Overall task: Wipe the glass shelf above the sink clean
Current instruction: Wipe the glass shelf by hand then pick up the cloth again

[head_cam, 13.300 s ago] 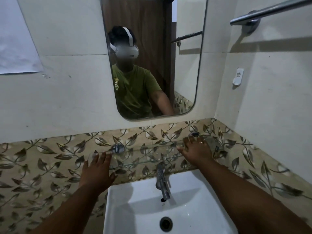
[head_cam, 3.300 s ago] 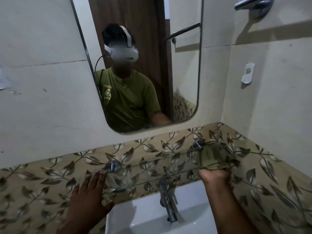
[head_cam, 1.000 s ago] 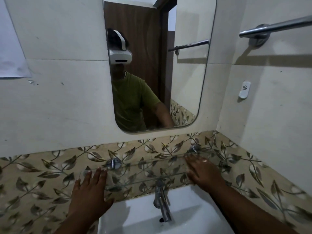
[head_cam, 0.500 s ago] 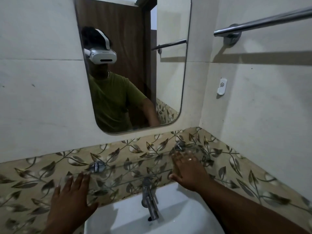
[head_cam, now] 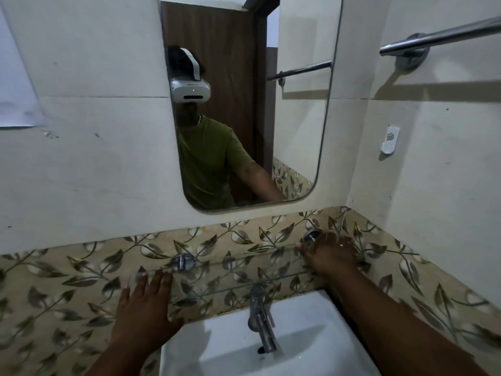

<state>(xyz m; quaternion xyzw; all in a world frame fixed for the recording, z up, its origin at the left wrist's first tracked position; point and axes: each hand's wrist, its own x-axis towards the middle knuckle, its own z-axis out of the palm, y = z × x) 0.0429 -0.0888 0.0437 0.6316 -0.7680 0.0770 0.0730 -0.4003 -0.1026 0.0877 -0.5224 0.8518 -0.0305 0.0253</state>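
Observation:
The clear glass shelf (head_cam: 238, 270) runs along the leaf-patterned tile band above the white sink (head_cam: 311, 343), held by two chrome brackets (head_cam: 182, 261). My left hand (head_cam: 146, 308) rests flat, palm down, on the shelf's left end, fingers together and holding nothing. My right hand (head_cam: 329, 257) lies palm down on the right end beside the other bracket (head_cam: 311, 236). Its fingers are spread and blurred by motion. No cloth shows around it, and anything under the palm is hidden.
A chrome tap (head_cam: 260, 318) stands just below the shelf's middle. A mirror (head_cam: 298, 131) hangs above on the wall and reflects a person in a green shirt. A towel rail (head_cam: 439, 36) and a small white hook (head_cam: 389, 139) are on the right wall.
My right hand has slid right along the shelf toward the right bracket. The left hand stays on the left end. A green cloth held 3.3 s ago is out of sight.

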